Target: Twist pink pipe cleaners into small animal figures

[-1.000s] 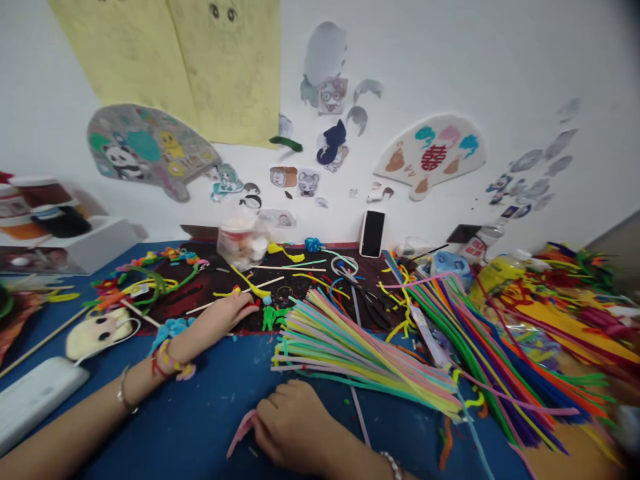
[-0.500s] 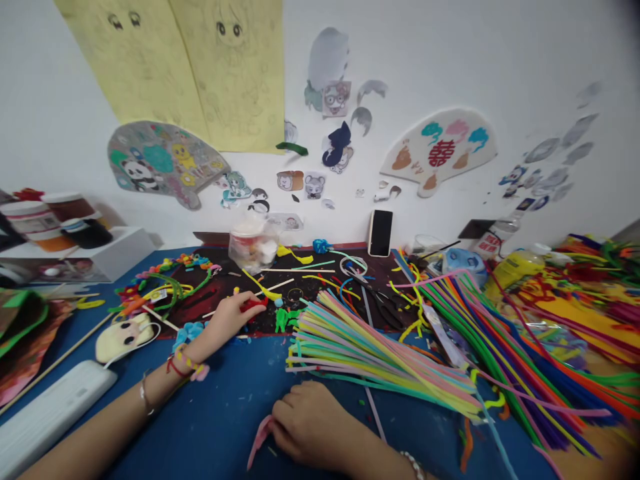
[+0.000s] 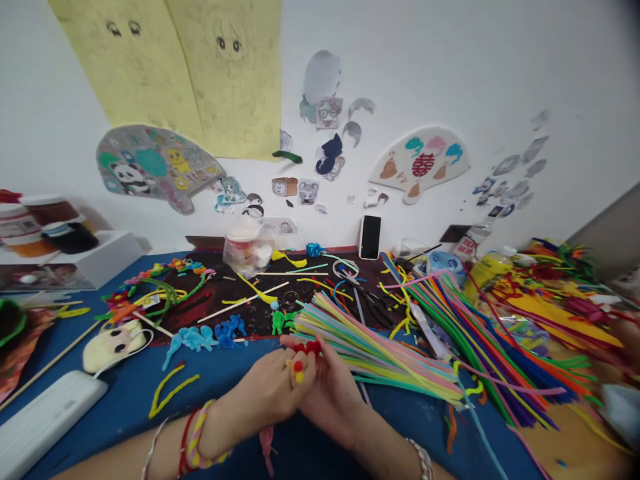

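Observation:
My left hand [image 3: 273,380] and my right hand [image 3: 337,397] are brought together over the blue table front. Between their fingers is a small red fuzzy piece [image 3: 313,347], apparently bent pipe cleaner; its lower part is hidden. The left fingers are pinched on it, while the right palm is turned up with its fingers curled round it. A ring with red and yellow balls [image 3: 299,371] sits on a left finger. Below the left wrist shows a pink pipe cleaner [image 3: 267,443]; whether it is held or lying I cannot tell. Right of my hands lies a pastel pipe cleaner bundle [image 3: 385,343].
Blue fuzzy flowers [image 3: 197,338] and a bent yellow pipe cleaner [image 3: 167,393] lie to the left. Pliers [image 3: 377,303] rest on the dark mat behind. A phone [image 3: 370,237] leans on the wall. Brighter pipe cleaners [image 3: 480,347] spread right; a white power bank [image 3: 55,417] lies front left.
My left hand has come back from the dark mat with the red piece and met my right hand. The right hand has turned palm up. The view has shifted slightly.

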Demonstrator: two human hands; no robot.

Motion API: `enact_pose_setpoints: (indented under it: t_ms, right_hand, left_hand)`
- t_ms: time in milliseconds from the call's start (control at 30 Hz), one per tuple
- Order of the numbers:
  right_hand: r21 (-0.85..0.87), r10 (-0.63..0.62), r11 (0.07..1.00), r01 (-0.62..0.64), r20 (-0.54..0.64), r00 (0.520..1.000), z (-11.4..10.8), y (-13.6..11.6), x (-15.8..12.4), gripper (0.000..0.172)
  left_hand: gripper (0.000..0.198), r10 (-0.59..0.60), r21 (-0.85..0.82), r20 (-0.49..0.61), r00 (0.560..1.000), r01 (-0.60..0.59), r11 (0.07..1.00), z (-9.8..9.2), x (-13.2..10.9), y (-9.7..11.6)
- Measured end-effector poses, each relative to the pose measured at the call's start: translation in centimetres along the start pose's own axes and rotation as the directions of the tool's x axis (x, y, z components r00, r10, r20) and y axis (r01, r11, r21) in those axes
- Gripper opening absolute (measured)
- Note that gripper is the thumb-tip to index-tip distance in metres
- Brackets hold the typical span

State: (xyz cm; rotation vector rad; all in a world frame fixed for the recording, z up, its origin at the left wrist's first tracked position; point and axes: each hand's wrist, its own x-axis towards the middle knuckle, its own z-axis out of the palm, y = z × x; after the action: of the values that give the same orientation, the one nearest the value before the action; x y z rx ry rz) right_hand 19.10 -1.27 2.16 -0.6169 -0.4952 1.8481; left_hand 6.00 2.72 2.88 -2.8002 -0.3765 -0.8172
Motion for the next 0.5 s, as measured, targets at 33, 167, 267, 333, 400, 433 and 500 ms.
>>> enact_pose_setpoints:
  t_ms: [33, 167, 267, 333, 400, 433, 500]
  right_hand:
    - [0.042, -0.019, 0.999, 0.021, -0.056, 0.998, 0.1, -0.2, -0.2, 0.046]
    - [0.136, -0.063, 0.987, 0.083, -0.148, 0.987, -0.3, -1.7, -0.4, 0.040]
    - [0.169, -0.097, 0.979, 0.115, -0.111, 0.989, -0.7, -3.8, -0.7, 0.038]
    - [0.185, -0.128, 0.972, 0.147, -0.108, 0.986, -1.1, -5.7, -1.4, 0.037]
    - [0.197, -0.180, 0.959, 0.206, -0.140, 0.974, -1.8, -8.1, -2.4, 0.037]
    - [0.203, -0.217, 0.946, 0.251, -0.176, 0.960, -2.4, -9.4, -3.1, 0.037]
    - [0.192, -0.308, 0.912, 0.362, -0.263, 0.914, -4.0, -12.2, -4.8, 0.035]
  left_hand:
    - [0.024, 0.003, 0.056, 0.018, 1.000, -0.004, 0.998, 0.3, 0.4, 0.4]
    - [0.041, -0.012, 0.067, 0.043, 0.999, 0.009, 0.998, -0.1, 1.7, 1.1]
    - [0.046, 0.023, 0.008, -0.048, 0.999, -0.023, 1.000, -1.7, 1.7, 1.3]
    - [0.044, 0.036, 0.004, -0.065, 0.997, -0.036, 0.999, -2.7, 1.3, 1.2]
    - [0.041, 0.046, 0.011, -0.095, 0.994, -0.045, 0.999, -3.1, 0.6, 1.0]
    - [0.040, 0.048, 0.015, -0.105, 0.993, -0.047, 0.999, -3.1, 0.2, 0.8]
    - [0.038, 0.049, 0.029, -0.097, 0.994, -0.047, 0.998, -2.5, -0.8, 0.2]
